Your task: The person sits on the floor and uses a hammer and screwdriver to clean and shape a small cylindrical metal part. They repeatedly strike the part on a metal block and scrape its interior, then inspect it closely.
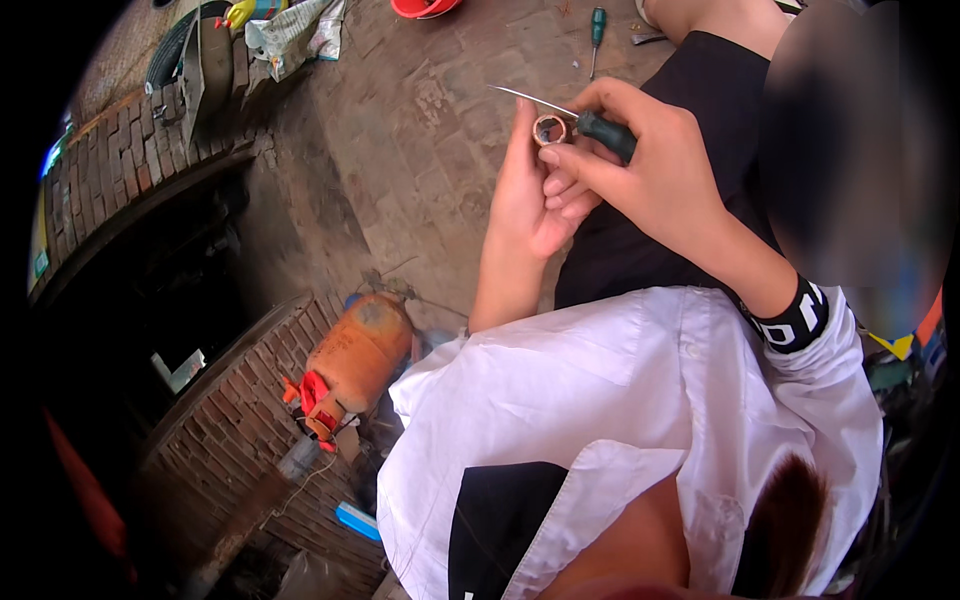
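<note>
My right hand (665,160) is closed around the dark green handle of an awl or thin screwdriver (607,136). Its slim metal shaft points left, past the top of a small ring-shaped part. That copper-coloured metal ring (540,130) has an open centre with something dark inside. My left hand (530,195) is closed on the ring from below, fingers curled in and thumb raised along its left side. The right fingertips touch the ring's right side too. Whether the tool's tip touches the ring, I cannot tell.
On the brick floor ahead lies a green-handled screwdriver (597,28); a red basin (425,7) sits beyond it. At the left an orange gas cylinder (362,345) stands by a brick wall (215,425). Plastic bags (297,40) and a black tyre (168,58) lie far left.
</note>
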`<state>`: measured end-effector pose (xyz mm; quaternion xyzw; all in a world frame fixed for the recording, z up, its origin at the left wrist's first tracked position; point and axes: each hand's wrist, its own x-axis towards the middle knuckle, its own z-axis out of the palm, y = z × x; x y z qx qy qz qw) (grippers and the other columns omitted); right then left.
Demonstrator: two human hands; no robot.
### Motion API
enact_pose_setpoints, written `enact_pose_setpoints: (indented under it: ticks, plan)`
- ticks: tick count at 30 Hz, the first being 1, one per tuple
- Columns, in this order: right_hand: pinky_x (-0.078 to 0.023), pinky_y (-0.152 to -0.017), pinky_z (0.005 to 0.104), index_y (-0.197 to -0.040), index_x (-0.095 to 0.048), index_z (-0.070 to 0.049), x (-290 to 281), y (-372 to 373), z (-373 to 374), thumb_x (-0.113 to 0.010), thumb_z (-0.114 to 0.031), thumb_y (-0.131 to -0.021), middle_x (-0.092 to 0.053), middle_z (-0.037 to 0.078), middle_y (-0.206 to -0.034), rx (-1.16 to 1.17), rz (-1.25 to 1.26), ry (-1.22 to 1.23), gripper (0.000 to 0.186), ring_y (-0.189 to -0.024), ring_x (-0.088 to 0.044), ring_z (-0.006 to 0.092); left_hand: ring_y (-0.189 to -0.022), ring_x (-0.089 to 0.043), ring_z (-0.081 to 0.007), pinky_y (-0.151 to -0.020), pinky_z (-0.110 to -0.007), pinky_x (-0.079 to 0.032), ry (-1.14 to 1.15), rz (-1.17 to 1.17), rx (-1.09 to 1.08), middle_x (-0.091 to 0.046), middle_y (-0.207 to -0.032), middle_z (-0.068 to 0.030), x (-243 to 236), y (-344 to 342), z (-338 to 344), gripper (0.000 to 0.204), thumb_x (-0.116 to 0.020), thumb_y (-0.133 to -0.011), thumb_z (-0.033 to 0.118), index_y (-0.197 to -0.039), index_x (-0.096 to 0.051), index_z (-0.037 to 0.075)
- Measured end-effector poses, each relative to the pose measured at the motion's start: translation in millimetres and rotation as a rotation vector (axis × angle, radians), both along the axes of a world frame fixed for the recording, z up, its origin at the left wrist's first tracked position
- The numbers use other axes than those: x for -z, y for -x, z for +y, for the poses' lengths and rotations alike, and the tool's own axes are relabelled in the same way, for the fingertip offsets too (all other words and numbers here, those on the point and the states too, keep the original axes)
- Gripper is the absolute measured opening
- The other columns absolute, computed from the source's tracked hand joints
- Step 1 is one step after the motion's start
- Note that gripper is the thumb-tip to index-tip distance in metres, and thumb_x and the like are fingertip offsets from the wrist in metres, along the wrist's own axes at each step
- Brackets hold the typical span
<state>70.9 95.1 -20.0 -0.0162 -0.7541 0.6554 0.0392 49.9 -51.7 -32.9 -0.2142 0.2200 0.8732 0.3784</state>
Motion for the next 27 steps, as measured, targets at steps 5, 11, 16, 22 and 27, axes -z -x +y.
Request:
enact_pose_setpoints:
  ticks: [5,11,16,22,27]
  plan:
    - [-0.051,-0.054,0.0277,-0.086,-0.064,-0.001,-1,-1,2,-0.08,-0.026,-0.076,-0.065,0.011,-0.066,0.077,0.039,-0.042,0.031,-0.059,-0.068,0.0215,-0.044,-0.035,-0.0054,-0.039,-0.021,-0.033,0.106,0.092,0.003,-0.039,-0.054,0.0056,-15,-6,10,0.06,-0.03,-0.102,0.056,-0.086,-0.06,0.007]
    - [-0.052,-0.057,0.0272,-0.09,-0.063,0.0,-12,-3,7,-0.078,-0.019,-0.078,-0.069,0.011,-0.071,0.001,-0.132,0.124,0.027,-0.063,-0.069,0.0177,-0.047,-0.034,-0.0044,-0.044,-0.021,-0.032,0.403,0.208,-0.026,-0.038,-0.055,0.0061,-16,-11,14,0.052,-0.036,-0.102,0.055,-0.088,-0.057,0.01]
    - [-0.053,-0.059,0.0257,-0.097,-0.061,0.002,-5,-6,7,-0.075,-0.014,-0.081,-0.07,0.012,-0.076,-0.004,-0.036,0.154,0.026,-0.065,-0.07,0.0158,-0.047,-0.033,-0.0051,-0.045,-0.023,-0.033,0.411,0.241,-0.083,-0.039,-0.057,0.0052,-15,-10,10,0.046,-0.039,-0.103,0.05,-0.088,-0.055,0.01]
    - [-0.054,-0.061,0.0245,-0.1,-0.062,0.001,-14,-8,8,-0.069,-0.005,-0.085,-0.07,0.009,-0.078,-0.071,-0.131,0.387,0.018,-0.068,-0.069,0.0123,-0.047,-0.033,-0.0053,-0.042,-0.022,-0.031,0.426,0.3,-0.128,-0.041,-0.059,0.0034,-16,-13,17,0.047,-0.038,-0.103,0.051,-0.089,-0.054,0.008]
    - [-0.053,-0.071,0.0228,-0.108,-0.061,0.002,-27,-13,10,-0.067,-0.001,-0.083,-0.07,0.008,-0.09,-0.094,-0.001,0.295,0.026,-0.081,-0.067,0.0104,-0.051,-0.039,-0.005,-0.044,-0.022,-0.038,0.133,0.449,-0.081,-0.042,-0.068,0.0052,-13,-15,6,0.052,-0.035,-0.101,0.057,-0.116,-0.05,0.01]
